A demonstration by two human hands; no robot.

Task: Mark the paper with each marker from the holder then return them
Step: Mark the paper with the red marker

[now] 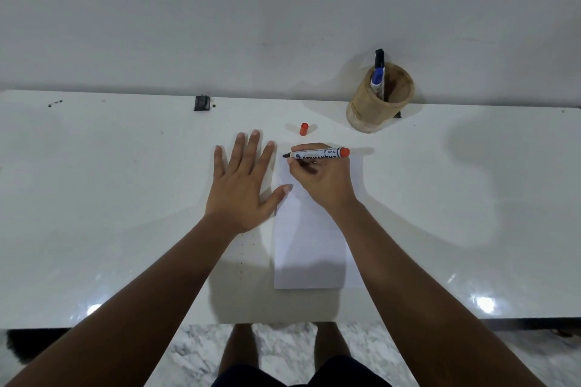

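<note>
A white sheet of paper [309, 248] lies on the white table [125, 198] in front of me. My right hand [320, 181] grips a red permanent marker [317, 154], uncapped, lying nearly level with its dark tip pointing left above the paper's far edge. Its red cap [304, 129] stands on the table just beyond. My left hand [243, 182] rests flat with fingers spread, its thumb on the paper's left edge. A wooden holder [379, 100] at the back right holds a blue marker [377, 78] and a black one [379, 56].
A small black object [202, 103] sits at the table's back edge, against the white wall. Dark specks dot the table left of the paper. The table's front edge runs just above my legs and the marble floor.
</note>
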